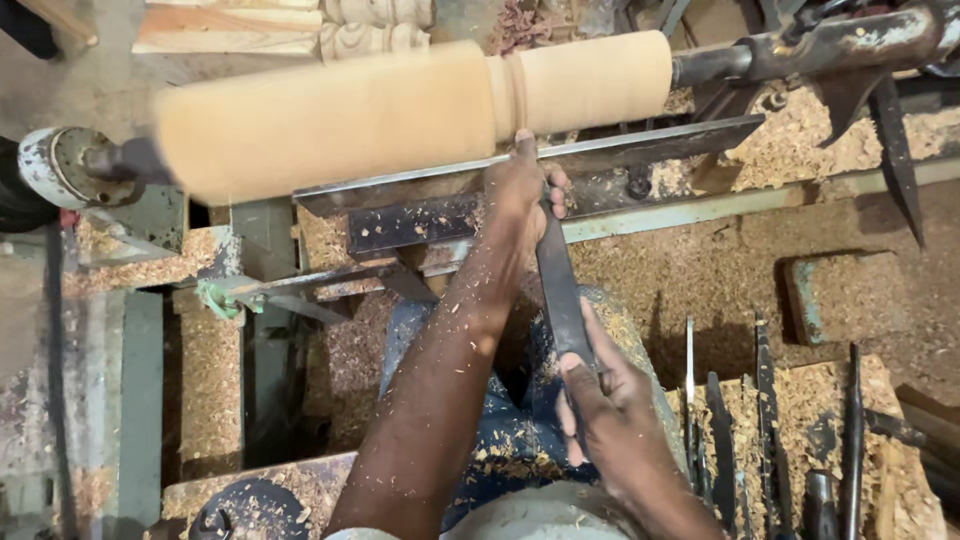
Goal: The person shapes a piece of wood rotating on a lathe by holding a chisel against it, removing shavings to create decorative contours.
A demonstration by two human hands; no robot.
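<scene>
A long pale wooden cylinder [400, 105] spins on a lathe, blurred, with a narrow groove cut near its right third. My left hand [520, 195] presses down on a dark flat chisel [560, 290] where it crosses the metal tool rest [640, 145], fingers reaching toward the wood. My right hand [600, 395] grips the chisel's lower end close to my body. The blade's tip is hidden under my left hand.
Sawdust and shavings cover the lathe bed [740, 270]. Several dark chisels [760, 440] lie on a board at the lower right. The tailstock [830, 45] is at the upper right, the headstock [60, 165] at the left. Carved wooden posts [300, 25] lie behind.
</scene>
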